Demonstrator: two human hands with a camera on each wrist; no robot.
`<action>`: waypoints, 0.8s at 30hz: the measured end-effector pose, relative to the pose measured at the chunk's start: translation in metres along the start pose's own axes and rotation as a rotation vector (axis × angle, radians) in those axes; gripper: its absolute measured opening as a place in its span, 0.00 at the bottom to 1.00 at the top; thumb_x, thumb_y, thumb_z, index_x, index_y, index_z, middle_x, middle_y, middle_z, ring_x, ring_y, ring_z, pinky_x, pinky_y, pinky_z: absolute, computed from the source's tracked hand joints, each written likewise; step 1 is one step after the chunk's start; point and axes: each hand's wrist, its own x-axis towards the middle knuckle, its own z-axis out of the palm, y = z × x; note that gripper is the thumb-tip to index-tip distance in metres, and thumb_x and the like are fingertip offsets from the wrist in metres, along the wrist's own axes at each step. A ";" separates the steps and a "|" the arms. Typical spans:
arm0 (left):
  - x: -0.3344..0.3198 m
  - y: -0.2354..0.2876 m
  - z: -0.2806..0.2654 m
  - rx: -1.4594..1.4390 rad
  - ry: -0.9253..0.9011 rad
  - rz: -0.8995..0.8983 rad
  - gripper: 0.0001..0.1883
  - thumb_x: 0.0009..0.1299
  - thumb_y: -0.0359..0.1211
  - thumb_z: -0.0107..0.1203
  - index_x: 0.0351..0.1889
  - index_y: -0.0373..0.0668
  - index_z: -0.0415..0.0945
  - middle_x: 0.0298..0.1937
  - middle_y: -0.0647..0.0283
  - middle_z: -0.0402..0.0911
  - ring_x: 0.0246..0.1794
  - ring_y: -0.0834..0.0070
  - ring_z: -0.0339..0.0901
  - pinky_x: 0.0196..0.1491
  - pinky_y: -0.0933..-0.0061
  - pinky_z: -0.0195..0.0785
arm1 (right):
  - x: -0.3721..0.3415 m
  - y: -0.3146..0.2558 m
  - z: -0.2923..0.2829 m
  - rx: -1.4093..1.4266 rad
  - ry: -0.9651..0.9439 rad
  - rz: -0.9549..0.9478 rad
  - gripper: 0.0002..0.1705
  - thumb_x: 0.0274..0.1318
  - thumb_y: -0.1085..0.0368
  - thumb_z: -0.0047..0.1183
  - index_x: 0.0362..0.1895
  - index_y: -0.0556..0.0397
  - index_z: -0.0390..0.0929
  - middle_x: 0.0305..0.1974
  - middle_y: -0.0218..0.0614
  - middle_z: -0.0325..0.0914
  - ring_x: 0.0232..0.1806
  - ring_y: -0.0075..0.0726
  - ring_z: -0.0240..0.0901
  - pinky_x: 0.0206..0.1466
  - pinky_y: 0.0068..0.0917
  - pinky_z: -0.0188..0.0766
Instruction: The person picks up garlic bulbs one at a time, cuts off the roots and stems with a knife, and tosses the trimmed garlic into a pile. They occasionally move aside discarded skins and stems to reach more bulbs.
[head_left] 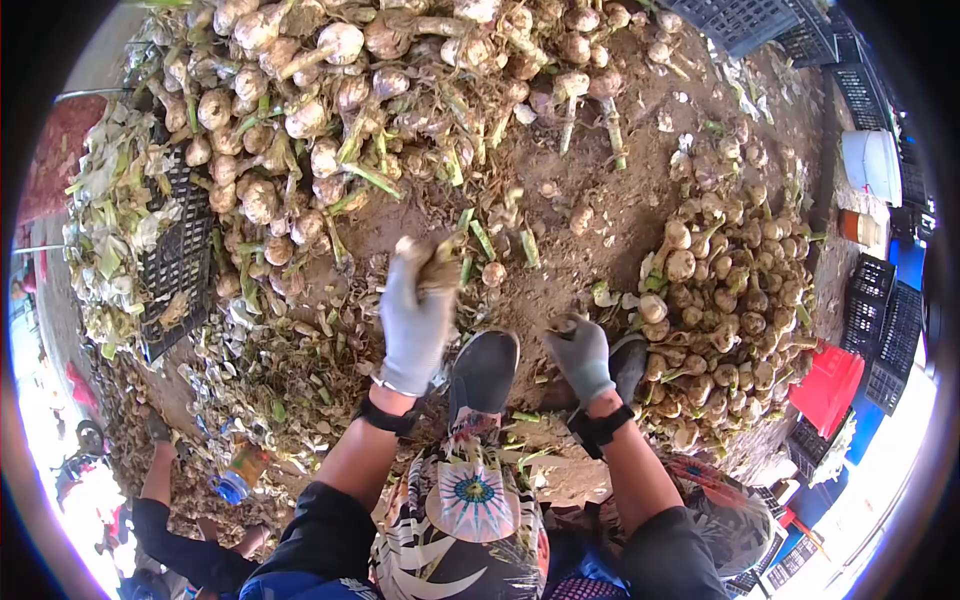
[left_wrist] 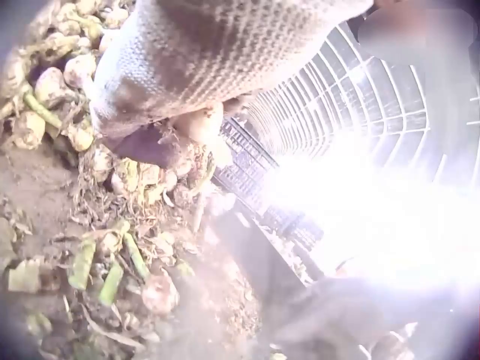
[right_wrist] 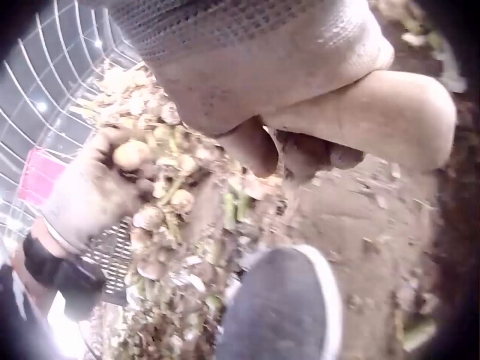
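Note:
My gloved left hand (head_left: 415,325) is raised over the soil in front of my shoes and grips a garlic bulb (right_wrist: 131,154) between thumb and fingers. In the left wrist view the pale bulb (left_wrist: 201,124) shows below the glove's edge. My gloved right hand (head_left: 578,355) is held low, between my dark shoe (head_left: 483,375) and the right-hand heap of trimmed bulbs (head_left: 735,300). Its fingers are curled, with soiled fingertips (right_wrist: 304,154) under the thumb; nothing plainly shows inside them. Cut green stems (head_left: 482,238) lie beyond my left hand.
A large heap of bulbs with stems (head_left: 310,120) spreads ahead and left. By it stands a black crate (head_left: 175,255) with leafy waste around it. At right are stacked crates (head_left: 890,335), a white bucket (head_left: 870,165) and a red container (head_left: 828,385). Another person's arm (head_left: 158,478) shows lower left.

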 end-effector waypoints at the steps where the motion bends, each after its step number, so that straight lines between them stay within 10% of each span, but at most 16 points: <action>1: 0.003 0.014 0.009 0.153 -0.088 0.108 0.11 0.69 0.30 0.59 0.47 0.40 0.76 0.44 0.51 0.80 0.39 0.66 0.80 0.39 0.66 0.76 | 0.000 0.027 0.013 0.195 -0.025 0.065 0.27 0.57 0.51 0.61 0.53 0.58 0.80 0.41 0.46 0.87 0.42 0.39 0.85 0.46 0.36 0.78; 3: 0.005 0.073 0.049 -0.038 -0.321 0.737 0.20 0.66 0.32 0.62 0.56 0.40 0.73 0.48 0.45 0.77 0.42 0.56 0.80 0.41 0.61 0.78 | 0.003 0.073 0.044 0.701 0.064 -0.092 0.21 0.58 0.59 0.62 0.50 0.60 0.81 0.37 0.43 0.87 0.36 0.35 0.84 0.41 0.32 0.78; 5: 0.008 0.080 0.092 -0.184 -0.454 0.550 0.31 0.63 0.33 0.64 0.64 0.39 0.65 0.51 0.46 0.75 0.42 0.55 0.81 0.41 0.61 0.80 | 0.026 0.061 0.043 1.201 0.546 0.568 0.10 0.65 0.61 0.55 0.39 0.54 0.81 0.27 0.34 0.80 0.22 0.28 0.74 0.26 0.27 0.71; 7: 0.038 0.084 0.110 0.076 -0.444 0.475 0.36 0.61 0.34 0.65 0.67 0.38 0.60 0.51 0.48 0.74 0.41 0.56 0.81 0.42 0.63 0.81 | -0.017 0.021 -0.004 0.776 0.158 0.246 0.10 0.56 0.70 0.64 0.42 0.56 0.82 0.28 0.31 0.79 0.22 0.26 0.73 0.24 0.23 0.69; 12: 0.105 -0.021 0.159 0.720 -0.499 0.182 0.28 0.59 0.33 0.63 0.58 0.39 0.67 0.58 0.47 0.70 0.44 0.52 0.82 0.46 0.58 0.79 | -0.016 -0.002 -0.048 0.989 0.332 0.202 0.11 0.56 0.70 0.64 0.44 0.57 0.83 0.31 0.24 0.78 0.26 0.20 0.70 0.29 0.22 0.67; 17: 0.078 -0.029 0.137 0.254 -0.424 0.227 0.11 0.64 0.31 0.59 0.41 0.37 0.73 0.42 0.45 0.76 0.36 0.53 0.80 0.42 0.57 0.75 | 0.009 -0.020 -0.062 1.111 0.341 0.072 0.12 0.60 0.68 0.61 0.48 0.57 0.83 0.34 0.27 0.81 0.28 0.21 0.73 0.32 0.21 0.71; 22: 0.030 -0.021 0.098 -0.364 -0.560 0.025 0.29 0.68 0.20 0.53 0.68 0.39 0.65 0.53 0.65 0.78 0.56 0.79 0.73 0.58 0.72 0.70 | 0.008 -0.072 -0.059 1.067 0.103 0.004 0.16 0.59 0.70 0.60 0.51 0.61 0.82 0.37 0.30 0.84 0.33 0.22 0.78 0.36 0.22 0.74; 24: 0.030 -0.007 0.074 -0.434 -0.563 -0.184 0.26 0.68 0.23 0.59 0.65 0.39 0.67 0.53 0.65 0.78 0.53 0.78 0.75 0.56 0.74 0.71 | 0.000 -0.087 -0.059 0.956 0.063 -0.047 0.16 0.58 0.70 0.62 0.51 0.61 0.82 0.38 0.31 0.84 0.33 0.20 0.78 0.36 0.22 0.74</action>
